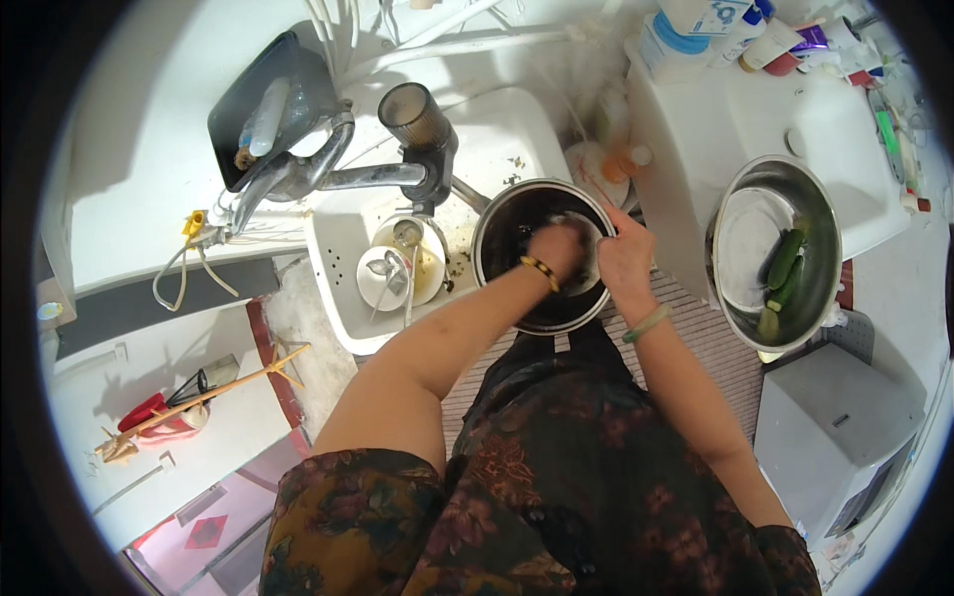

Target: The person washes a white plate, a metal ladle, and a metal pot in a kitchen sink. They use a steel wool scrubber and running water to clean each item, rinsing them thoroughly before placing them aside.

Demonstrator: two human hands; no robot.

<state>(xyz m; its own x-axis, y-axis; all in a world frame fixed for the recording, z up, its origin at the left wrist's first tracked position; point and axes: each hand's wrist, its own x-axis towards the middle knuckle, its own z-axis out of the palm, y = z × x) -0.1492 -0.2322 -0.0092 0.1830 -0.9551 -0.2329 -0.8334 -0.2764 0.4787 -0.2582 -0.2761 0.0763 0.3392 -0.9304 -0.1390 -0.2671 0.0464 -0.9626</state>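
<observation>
A round steel pot (501,242) with a dark interior is tilted at the front right of a white sink (492,123). My right hand (627,257) grips the pot's right rim, thumb along the edge. Inside the pot, my left hand (557,246) is blurred near the bottom; whether it holds anything cannot be made out. Left of the pot, white bowls (370,287) are stacked in the sink with a metal ladle (408,235) and other utensils. Food scraps (513,175) lie on the sink surface.
A faucet (373,176) with a dark filter unit (421,138) reaches over the sink. On the right, an oval steel basin (745,223) holds green cucumbers (786,261) beside a white washbasin (842,156). A dark bin (246,112) stands at back left. Below right is a grey appliance (827,410).
</observation>
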